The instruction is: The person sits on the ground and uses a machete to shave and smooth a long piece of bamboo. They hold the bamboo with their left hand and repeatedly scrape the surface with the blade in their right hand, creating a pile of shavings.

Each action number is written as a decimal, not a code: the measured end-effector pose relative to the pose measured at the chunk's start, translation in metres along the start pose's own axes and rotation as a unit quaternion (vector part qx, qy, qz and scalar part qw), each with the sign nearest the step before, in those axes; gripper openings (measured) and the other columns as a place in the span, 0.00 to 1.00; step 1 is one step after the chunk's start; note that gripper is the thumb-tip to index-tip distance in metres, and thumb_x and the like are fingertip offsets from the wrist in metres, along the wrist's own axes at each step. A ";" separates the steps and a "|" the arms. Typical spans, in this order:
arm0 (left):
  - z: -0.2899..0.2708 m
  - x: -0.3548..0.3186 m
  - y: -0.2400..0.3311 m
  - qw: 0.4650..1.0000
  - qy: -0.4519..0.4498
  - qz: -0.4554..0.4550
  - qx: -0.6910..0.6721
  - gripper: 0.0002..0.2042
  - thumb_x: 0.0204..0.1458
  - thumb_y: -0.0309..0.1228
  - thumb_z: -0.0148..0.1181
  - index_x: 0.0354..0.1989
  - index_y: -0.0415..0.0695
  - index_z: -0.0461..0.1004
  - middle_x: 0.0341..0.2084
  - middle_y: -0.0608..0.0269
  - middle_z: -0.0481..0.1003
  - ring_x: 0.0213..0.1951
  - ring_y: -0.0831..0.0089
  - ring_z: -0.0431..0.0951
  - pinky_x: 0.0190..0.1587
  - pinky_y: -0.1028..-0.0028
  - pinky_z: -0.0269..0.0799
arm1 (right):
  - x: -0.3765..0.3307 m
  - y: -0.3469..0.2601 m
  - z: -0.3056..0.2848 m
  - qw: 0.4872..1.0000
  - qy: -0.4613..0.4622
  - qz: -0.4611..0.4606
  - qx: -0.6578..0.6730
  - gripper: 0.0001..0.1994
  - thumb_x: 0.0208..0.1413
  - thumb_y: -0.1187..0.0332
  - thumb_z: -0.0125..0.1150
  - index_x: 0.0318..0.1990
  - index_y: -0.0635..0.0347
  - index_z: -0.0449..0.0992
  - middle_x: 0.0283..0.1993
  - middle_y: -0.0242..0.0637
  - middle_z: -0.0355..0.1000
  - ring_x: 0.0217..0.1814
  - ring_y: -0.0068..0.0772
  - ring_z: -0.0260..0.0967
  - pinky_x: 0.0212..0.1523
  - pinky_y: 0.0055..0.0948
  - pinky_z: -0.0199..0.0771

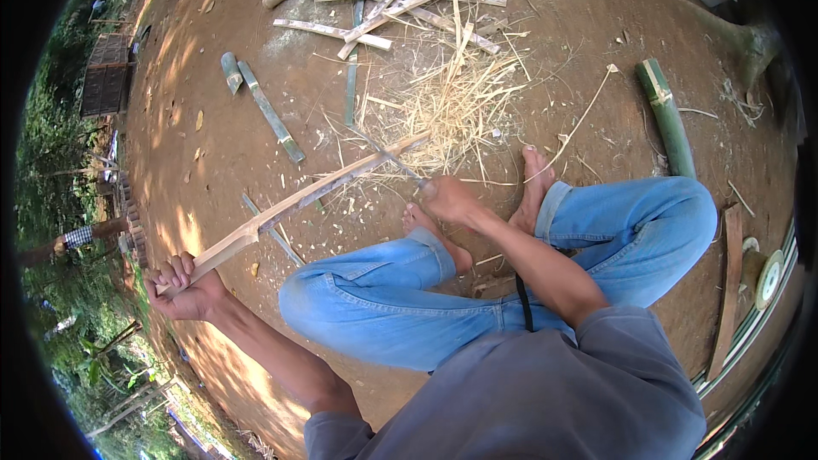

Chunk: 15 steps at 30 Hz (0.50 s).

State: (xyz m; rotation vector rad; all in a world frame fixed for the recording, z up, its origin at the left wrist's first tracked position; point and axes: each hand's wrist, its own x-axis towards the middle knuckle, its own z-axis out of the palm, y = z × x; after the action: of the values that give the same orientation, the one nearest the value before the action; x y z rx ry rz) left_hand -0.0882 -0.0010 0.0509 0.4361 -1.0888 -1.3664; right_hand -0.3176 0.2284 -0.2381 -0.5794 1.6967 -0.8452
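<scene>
My left hand is closed around the near end of a long split bamboo strip, pale on one face. The strip slants up and to the right, its far end over a heap of shavings. In my right hand is the handle of a thin-bladed knife. Its blade crosses the strip near the far end and appears to touch it. Both hands are out in front of my bent legs, the right one close above my bare feet.
Pale bamboo shavings lie heaped on the dirt ground, beyond my feet. Several split bamboo strips are piled farther off. Short green pieces lie at left, a thick bamboo tube and a wooden board at right.
</scene>
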 end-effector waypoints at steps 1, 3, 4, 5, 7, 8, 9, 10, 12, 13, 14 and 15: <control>0.004 -0.004 -0.001 1.000 -0.017 0.003 -0.003 0.17 0.61 0.37 0.48 0.18 0.49 0.63 0.10 0.71 0.58 0.12 0.80 0.55 0.18 0.78 0.53 | -0.013 -0.019 0.010 0.996 0.015 -0.090 -0.012 0.12 0.56 0.64 0.56 0.32 0.66 0.75 0.19 0.46 0.71 0.24 0.43 0.73 0.30 0.39 0.75; 0.012 -0.013 0.002 1.000 -0.026 -0.001 0.007 0.17 0.60 0.37 0.49 0.17 0.50 0.63 0.10 0.72 0.58 0.12 0.81 0.56 0.18 0.78 0.54 | -0.037 -0.045 0.026 0.976 0.026 -0.210 -0.050 0.12 0.55 0.64 0.56 0.35 0.67 0.76 0.22 0.49 0.73 0.24 0.47 0.74 0.31 0.42 0.74; 0.012 -0.016 0.003 0.999 -0.030 -0.003 0.011 0.16 0.59 0.37 0.49 0.17 0.50 0.63 0.10 0.73 0.58 0.12 0.81 0.57 0.18 0.78 0.54 | -0.047 -0.053 0.029 0.968 0.023 -0.237 -0.076 0.12 0.55 0.64 0.57 0.36 0.67 0.77 0.23 0.50 0.74 0.25 0.48 0.74 0.32 0.44 0.74; 0.007 -0.016 0.005 0.998 -0.057 -0.004 0.000 0.17 0.59 0.36 0.49 0.16 0.50 0.63 0.10 0.73 0.58 0.11 0.81 0.56 0.18 0.78 0.54 | -0.051 -0.057 0.031 0.958 0.019 -0.266 -0.103 0.13 0.55 0.64 0.57 0.37 0.67 0.77 0.25 0.52 0.75 0.26 0.50 0.74 0.33 0.45 0.74; 0.002 -0.020 0.007 0.997 -0.071 -0.003 0.000 0.17 0.59 0.36 0.49 0.16 0.50 0.63 0.09 0.73 0.58 0.11 0.81 0.55 0.18 0.78 0.54 | -0.034 -0.029 0.019 0.985 0.016 -0.161 -0.059 0.14 0.54 0.61 0.59 0.36 0.66 0.78 0.25 0.53 0.75 0.27 0.51 0.75 0.35 0.46 0.74; 0.001 -0.020 0.005 0.997 -0.079 -0.001 -0.003 0.17 0.59 0.36 0.49 0.16 0.50 0.63 0.09 0.73 0.58 0.11 0.81 0.55 0.18 0.78 0.54 | -0.022 -0.014 0.010 0.993 0.017 -0.109 -0.039 0.15 0.54 0.60 0.60 0.36 0.66 0.78 0.25 0.53 0.75 0.27 0.51 0.75 0.35 0.47 0.74; 0.003 -0.020 0.002 0.997 -0.075 0.001 -0.013 0.17 0.59 0.35 0.50 0.16 0.50 0.63 0.08 0.74 0.57 0.11 0.81 0.54 0.18 0.78 0.53 | -0.014 -0.001 0.000 0.996 0.019 -0.068 -0.048 0.13 0.53 0.62 0.60 0.37 0.65 0.79 0.26 0.54 0.75 0.29 0.52 0.76 0.36 0.47 0.74; 0.005 -0.018 0.002 0.997 -0.075 0.002 -0.016 0.17 0.59 0.35 0.50 0.16 0.50 0.62 0.08 0.74 0.57 0.11 0.81 0.54 0.18 0.78 0.53 | -0.005 0.009 -0.008 0.998 0.019 -0.030 -0.055 0.13 0.52 0.64 0.60 0.38 0.65 0.79 0.28 0.55 0.75 0.31 0.53 0.76 0.37 0.47 0.75; 0.002 -0.019 0.002 0.998 -0.066 -0.002 -0.015 0.16 0.59 0.35 0.49 0.16 0.50 0.62 0.08 0.74 0.57 0.11 0.81 0.54 0.18 0.78 0.54 | -0.008 0.005 -0.009 0.997 0.013 -0.022 -0.069 0.12 0.51 0.65 0.60 0.38 0.65 0.80 0.29 0.57 0.76 0.33 0.55 0.76 0.39 0.47 0.76; -0.002 -0.020 0.004 0.998 -0.065 -0.007 -0.010 0.16 0.58 0.35 0.49 0.17 0.50 0.62 0.08 0.74 0.57 0.11 0.81 0.54 0.17 0.78 0.54 | -0.020 -0.006 -0.002 0.996 0.007 -0.053 -0.076 0.12 0.51 0.65 0.60 0.38 0.65 0.80 0.30 0.57 0.75 0.33 0.55 0.76 0.39 0.48 0.76; -0.002 -0.018 0.009 0.998 -0.069 -0.007 -0.008 0.16 0.58 0.35 0.49 0.17 0.50 0.63 0.08 0.74 0.57 0.11 0.82 0.54 0.17 0.78 0.54 | -0.027 -0.017 -0.003 0.993 0.006 -0.090 -0.082 0.13 0.51 0.64 0.61 0.38 0.65 0.80 0.30 0.58 0.75 0.33 0.55 0.76 0.39 0.48 0.76; -0.002 -0.016 0.012 0.997 -0.072 -0.007 -0.006 0.15 0.58 0.35 0.49 0.17 0.50 0.63 0.08 0.75 0.57 0.11 0.82 0.54 0.17 0.78 0.54 | -0.023 -0.014 -0.002 0.993 0.016 -0.090 -0.068 0.13 0.52 0.63 0.60 0.38 0.66 0.80 0.30 0.58 0.75 0.34 0.55 0.76 0.40 0.49 0.76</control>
State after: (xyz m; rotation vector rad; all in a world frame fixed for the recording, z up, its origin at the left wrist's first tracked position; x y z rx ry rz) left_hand -0.0773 0.0152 0.0537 0.3409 -1.1971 -1.4339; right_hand -0.3135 0.2376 -0.2129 -0.8258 1.7601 -0.8742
